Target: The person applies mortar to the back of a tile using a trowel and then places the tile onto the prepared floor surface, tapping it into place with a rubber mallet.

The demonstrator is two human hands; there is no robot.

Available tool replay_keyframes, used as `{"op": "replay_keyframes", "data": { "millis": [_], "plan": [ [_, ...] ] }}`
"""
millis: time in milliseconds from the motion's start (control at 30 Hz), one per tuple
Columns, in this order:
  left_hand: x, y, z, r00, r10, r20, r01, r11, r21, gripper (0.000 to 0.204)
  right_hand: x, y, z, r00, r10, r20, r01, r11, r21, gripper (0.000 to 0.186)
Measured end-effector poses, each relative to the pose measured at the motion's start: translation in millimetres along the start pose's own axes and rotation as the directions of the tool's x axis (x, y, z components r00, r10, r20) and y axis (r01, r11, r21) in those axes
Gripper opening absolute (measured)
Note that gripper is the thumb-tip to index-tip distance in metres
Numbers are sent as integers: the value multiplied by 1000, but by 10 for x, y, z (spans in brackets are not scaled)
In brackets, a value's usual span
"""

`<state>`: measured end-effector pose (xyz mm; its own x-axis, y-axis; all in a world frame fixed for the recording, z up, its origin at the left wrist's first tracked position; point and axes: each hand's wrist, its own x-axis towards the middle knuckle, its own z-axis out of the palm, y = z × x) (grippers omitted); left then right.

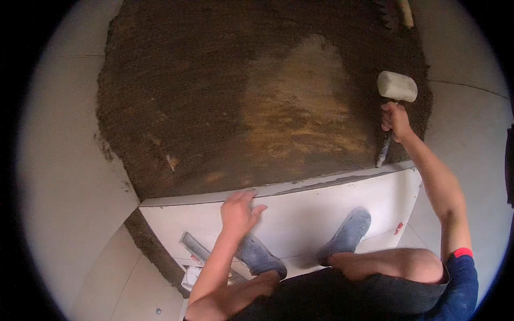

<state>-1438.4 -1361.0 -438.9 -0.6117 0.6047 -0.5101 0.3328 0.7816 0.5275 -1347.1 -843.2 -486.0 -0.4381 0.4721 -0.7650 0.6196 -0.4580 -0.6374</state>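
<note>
My right hand [395, 120] is wrapped round the dark handle of a mallet [397, 86] with a thick white head. The mallet is held over the right part of the dark mortar bed [176, 85], head pointing away from me. My left hand [239, 212] has its fingers apart and holds nothing. Its fingertips rest at a narrow pale strip [187, 199] along the near edge of the mortar. On my side of that strip is a large white tile [292, 216], with grey mortar showing along part of the seam.
Both my feet in grey shoes [348, 230] are on the white tile. A metal straightedge [194, 246] lies by my left forearm, near a white object [191, 277]. Pale tiles flank the mortar. A notched trowel [405, 13] is at the far right, partly cut off.
</note>
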Motion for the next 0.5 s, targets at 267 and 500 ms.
{"op": "replay_keyframes", "data": {
  "millis": [267, 500],
  "plan": [
    [12, -19, 38, 999, 3, -36, -2, 1000, 27, 47, -447, 187, 1306, 998, 42, 51, -53, 969, 241, 16],
    [21, 27, -77, 998, -53, 23, 54, 998, -29, 45, -427, 178, 1738, 999, 53, 11, -54, 971, 233, 18]
  ]
}}
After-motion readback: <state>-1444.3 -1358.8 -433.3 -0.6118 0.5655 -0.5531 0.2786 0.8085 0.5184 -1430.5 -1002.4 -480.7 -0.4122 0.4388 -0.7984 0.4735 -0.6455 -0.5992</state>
